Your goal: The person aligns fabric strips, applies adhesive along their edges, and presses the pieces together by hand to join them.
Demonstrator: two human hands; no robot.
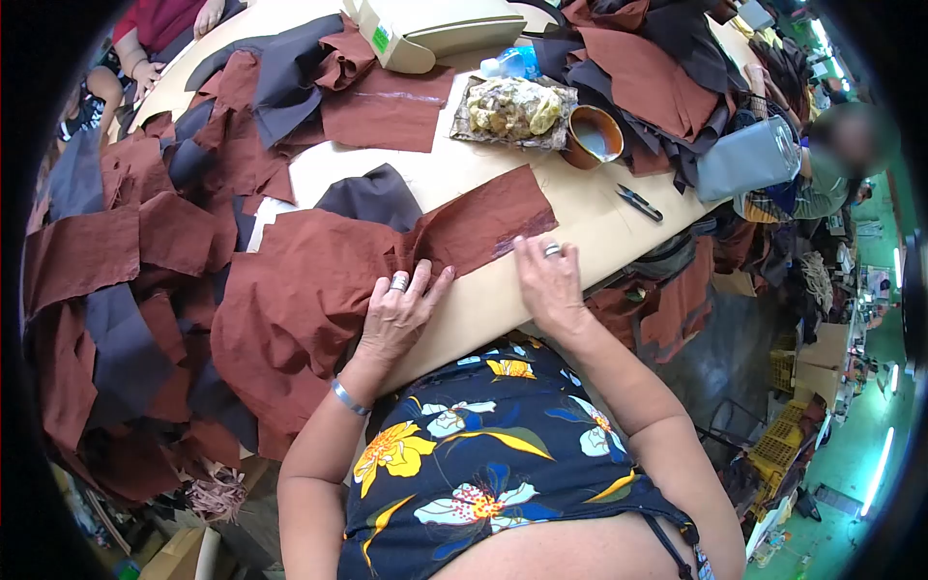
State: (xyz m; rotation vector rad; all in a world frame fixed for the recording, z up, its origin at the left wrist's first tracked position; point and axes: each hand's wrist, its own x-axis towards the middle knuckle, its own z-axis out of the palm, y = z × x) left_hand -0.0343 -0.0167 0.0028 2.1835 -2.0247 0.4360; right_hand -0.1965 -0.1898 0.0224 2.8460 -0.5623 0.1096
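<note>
bowl (583, 120) of pale substance (603, 147) near cloth (483, 215)

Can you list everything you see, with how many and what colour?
Table: one, tan, centre
Cloth: one, reddish-brown, under left hand
Cloth heaps: many pieces, reddish-brown and dark, left and upper right
Box: one, cream, table's far side
Bottle: one, blue, near box
Lumpy mass: one, yellowish, on a board
Cup: one, brown, beside board
Snips: one, dark, right
Crates: several, yellow, lower right
Other people: several, upper left and right
Far background: too small to tell
Bracelet: one, silvery, left wrist
Hands: two, ringed, near table's front edge
</note>
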